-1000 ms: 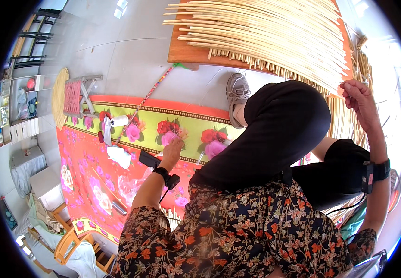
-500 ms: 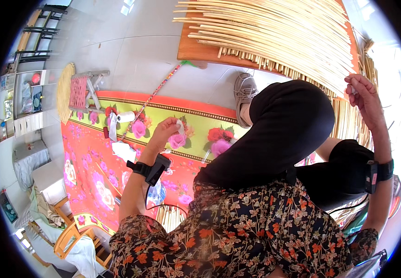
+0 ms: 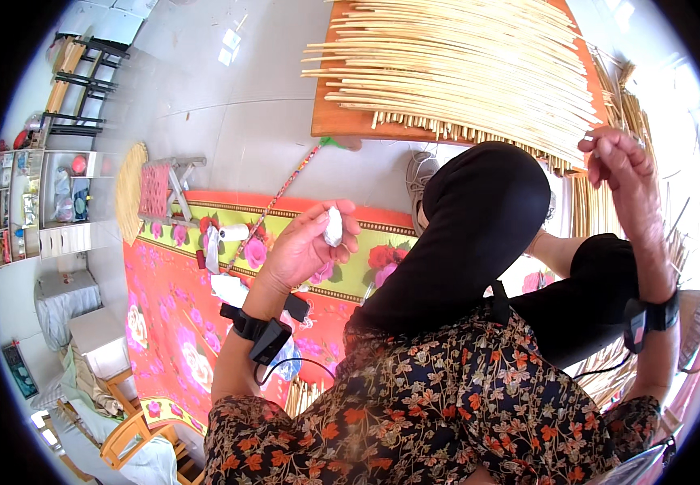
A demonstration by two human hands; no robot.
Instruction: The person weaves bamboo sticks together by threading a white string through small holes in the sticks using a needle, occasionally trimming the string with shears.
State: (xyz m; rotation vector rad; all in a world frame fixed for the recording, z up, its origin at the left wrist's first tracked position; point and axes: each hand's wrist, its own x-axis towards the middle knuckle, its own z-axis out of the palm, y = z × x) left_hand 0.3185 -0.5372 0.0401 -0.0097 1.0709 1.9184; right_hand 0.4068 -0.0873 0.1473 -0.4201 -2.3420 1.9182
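My left hand (image 3: 292, 252) is raised over the flowered cloth (image 3: 168, 291). Its thumb and fingers close on a small white wad (image 3: 333, 227), soft-looking and crumpled; I cannot tell whether it is tissue or cotton. At the right, my right hand (image 3: 631, 174) has its fingers curled, with the tips pinched near the ends of long pale stalks (image 3: 455, 61). Whatever those fingertips hold is too small to make out. The stalks lie side by side in a layer on an orange-brown board (image 3: 350, 123), over shorter stalks turned crosswise.
A colourful wrapped stick (image 3: 292, 172) slants across the cloth's far edge. White rolls (image 3: 233, 233) and a folding stool (image 3: 164, 187) stand left of it. My bent black-trousered leg (image 3: 479, 222) lies between my hands. Shelves (image 3: 63, 194) line the left side.
My left hand has risen and moved right, turning so the white wad shows more fully. The right hand has shifted slightly left, its fingers curled. The view has tilted a little.
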